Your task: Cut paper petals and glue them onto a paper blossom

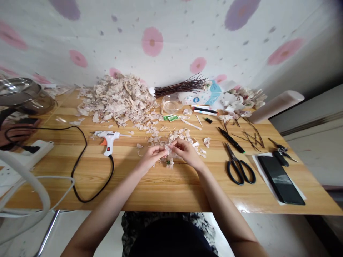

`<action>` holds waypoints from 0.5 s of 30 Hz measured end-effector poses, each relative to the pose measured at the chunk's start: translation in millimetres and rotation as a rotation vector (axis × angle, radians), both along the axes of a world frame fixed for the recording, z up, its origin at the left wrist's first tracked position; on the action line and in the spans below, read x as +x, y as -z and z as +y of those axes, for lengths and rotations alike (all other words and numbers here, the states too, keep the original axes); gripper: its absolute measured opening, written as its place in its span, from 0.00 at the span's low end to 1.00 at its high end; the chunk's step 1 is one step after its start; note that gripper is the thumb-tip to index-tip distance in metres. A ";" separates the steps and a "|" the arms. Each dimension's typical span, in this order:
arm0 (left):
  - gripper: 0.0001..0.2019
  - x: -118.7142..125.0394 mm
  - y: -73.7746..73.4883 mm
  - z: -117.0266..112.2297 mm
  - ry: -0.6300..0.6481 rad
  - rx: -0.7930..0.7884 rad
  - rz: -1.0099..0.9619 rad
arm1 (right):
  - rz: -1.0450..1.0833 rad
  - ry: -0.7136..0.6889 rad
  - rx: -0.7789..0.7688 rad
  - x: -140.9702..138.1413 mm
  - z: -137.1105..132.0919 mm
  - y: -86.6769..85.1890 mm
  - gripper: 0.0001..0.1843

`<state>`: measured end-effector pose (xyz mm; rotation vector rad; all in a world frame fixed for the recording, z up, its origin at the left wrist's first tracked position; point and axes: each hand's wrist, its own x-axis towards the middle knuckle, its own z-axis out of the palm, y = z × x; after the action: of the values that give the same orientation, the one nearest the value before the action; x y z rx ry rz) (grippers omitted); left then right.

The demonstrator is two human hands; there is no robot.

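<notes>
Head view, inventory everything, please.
Table: one, brown, underneath
Petal heap: one, cream, back left
Loose petals: many, cream, centre
Twig bundle: one, brown, back centre
Loose twigs: several, brown, right
Bowl: one, clear, back centre
Box: one, white-blue, back
Flowers: several, pale, back right
Cylinder: one, white, back right
Packets: two, green, centre
Markers: several, black or white, right
Scissors: one, black, right
Phone: one, black, right
Keys: bunch, black, behind phone
Glue gun: one, white, left
Power strip: one, white, far left
Vessel: one, metallic, far left
Backdrop: one, flowered white, behind
Left hand, right hand: one each, centre, holding petal piece
</notes>
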<state>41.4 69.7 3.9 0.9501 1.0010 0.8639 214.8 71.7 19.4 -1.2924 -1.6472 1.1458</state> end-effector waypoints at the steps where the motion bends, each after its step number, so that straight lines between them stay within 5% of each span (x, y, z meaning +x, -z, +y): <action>1: 0.13 0.3 -0.2 0.0 -0.007 0.000 0.009 | -0.031 0.019 0.007 1.1 -0.7 -0.3 0.17; 5: 0.12 -1.0 0.7 0.8 -0.091 0.003 0.037 | -0.206 0.256 0.037 32.5 -17.1 -1.8 0.19; 10: 0.11 -3.2 1.4 1.0 -0.211 -0.005 0.051 | -0.570 0.728 -0.017 120.0 -70.1 11.0 0.20; 15: 0.11 -1.3 -2.0 -2.2 -0.209 -0.048 0.026 | -0.787 0.777 -0.107 170.5 -111.5 38.1 0.23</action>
<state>40.1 67.5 5.9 0.8278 1.1531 0.9986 385.4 -39.7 -18.7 -2.3591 -1.3175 0.2443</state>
